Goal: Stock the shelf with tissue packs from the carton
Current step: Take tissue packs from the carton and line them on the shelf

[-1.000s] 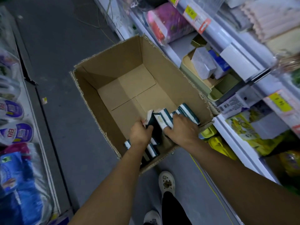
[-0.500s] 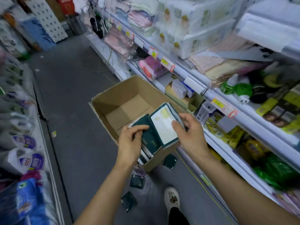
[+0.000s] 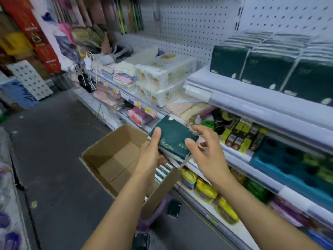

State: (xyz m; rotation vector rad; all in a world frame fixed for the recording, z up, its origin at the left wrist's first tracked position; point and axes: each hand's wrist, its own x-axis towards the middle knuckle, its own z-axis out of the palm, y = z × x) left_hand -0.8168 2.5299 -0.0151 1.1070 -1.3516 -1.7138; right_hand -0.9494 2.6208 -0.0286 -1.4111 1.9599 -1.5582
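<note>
Both hands meet at a dark green tissue pack (image 3: pixel 173 139) above the carton (image 3: pixel 115 159); left hand (image 3: pixel 150 152) grips it, right hand (image 3: pixel 205 150) spread loosely alongside; matching packs on the shelf (image 3: pixel 252 98) lie up-right, nearer the right hand.

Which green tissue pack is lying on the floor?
The small dark green pack beside the carton, below the bottom shelf. The others are stacked on the top shelf, held in the left hand, or inside the carton.
</note>
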